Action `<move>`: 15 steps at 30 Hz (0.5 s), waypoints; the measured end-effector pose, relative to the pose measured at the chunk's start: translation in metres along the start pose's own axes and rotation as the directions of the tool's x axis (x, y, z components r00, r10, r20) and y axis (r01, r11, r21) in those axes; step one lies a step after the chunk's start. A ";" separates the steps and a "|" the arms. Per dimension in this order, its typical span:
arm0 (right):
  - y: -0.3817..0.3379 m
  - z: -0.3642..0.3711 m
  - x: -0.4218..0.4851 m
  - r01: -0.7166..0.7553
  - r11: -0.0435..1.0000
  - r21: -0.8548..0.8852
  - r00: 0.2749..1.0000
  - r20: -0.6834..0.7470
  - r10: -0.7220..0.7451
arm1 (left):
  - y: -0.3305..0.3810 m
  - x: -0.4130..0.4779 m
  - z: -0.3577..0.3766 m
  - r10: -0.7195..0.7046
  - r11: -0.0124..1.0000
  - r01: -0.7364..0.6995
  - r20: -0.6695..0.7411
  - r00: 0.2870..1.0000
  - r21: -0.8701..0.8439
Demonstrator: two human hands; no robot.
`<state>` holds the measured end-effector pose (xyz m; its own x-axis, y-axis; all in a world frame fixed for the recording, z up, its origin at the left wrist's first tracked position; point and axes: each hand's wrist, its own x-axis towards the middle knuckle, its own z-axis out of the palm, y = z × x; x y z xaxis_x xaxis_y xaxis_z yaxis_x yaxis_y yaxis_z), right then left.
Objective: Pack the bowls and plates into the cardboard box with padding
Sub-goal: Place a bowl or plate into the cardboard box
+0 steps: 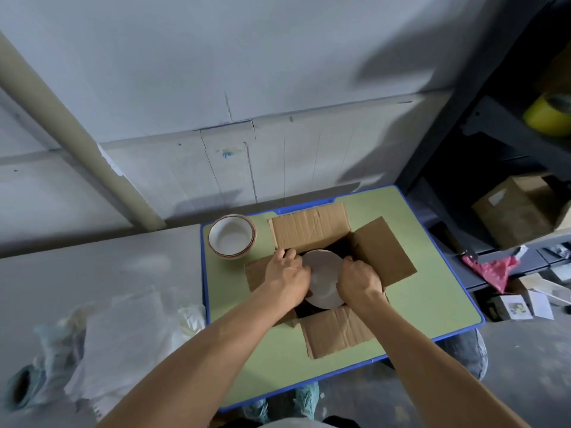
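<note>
An open cardboard box (380, 251) stands on a green table, its four flaps spread outward. A white plate (323, 274) sits in the box's dark opening. My left hand (287, 274) grips the plate's left edge and my right hand (360, 281) grips its right edge, fingers curled round the rim. To the left of the box, a stack of white bowls with pinkish-brown outsides (231, 236) rests on the table. What lies under the plate inside the box is hidden.
The green table with a blue rim (432, 310) stands against a grey wall. Crumpled white padding sheets (123, 341) lie on the floor at the left. Dark shelving with a brown box (519, 211), yellow tape (547, 115) and a pink bag (494, 270) stands at the right.
</note>
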<state>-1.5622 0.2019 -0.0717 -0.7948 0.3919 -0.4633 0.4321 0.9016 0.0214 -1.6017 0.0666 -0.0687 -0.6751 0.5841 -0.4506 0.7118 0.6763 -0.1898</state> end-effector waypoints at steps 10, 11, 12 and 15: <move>0.001 -0.010 -0.016 0.022 1.000 0.021 0.999 -0.048 -0.021 | -0.001 -0.026 -0.001 0.001 0.996 -0.022 -0.238 0.971 -0.087; 0.000 -0.013 -0.019 0.045 0.999 0.003 0.995 -0.085 -0.044 | -0.005 -0.032 -0.002 -0.008 0.991 -0.032 -0.304 0.953 -0.129; -0.003 -0.015 -0.023 0.072 0.997 -0.024 0.989 -0.128 -0.075 | -0.010 -0.038 -0.002 -0.017 0.984 -0.049 -0.369 0.929 -0.169; -0.014 -0.023 -0.035 0.171 0.985 -0.037 0.954 -0.243 -0.175 | -0.029 -0.053 0.008 -0.076 0.956 -0.089 -0.528 0.846 -0.279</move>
<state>-1.5506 0.1797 -0.0355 -0.9376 0.2605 -0.2304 0.2735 0.9615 -0.0259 -1.5849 0.0124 -0.0459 -0.7273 0.6799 0.0935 0.6863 0.7201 0.1020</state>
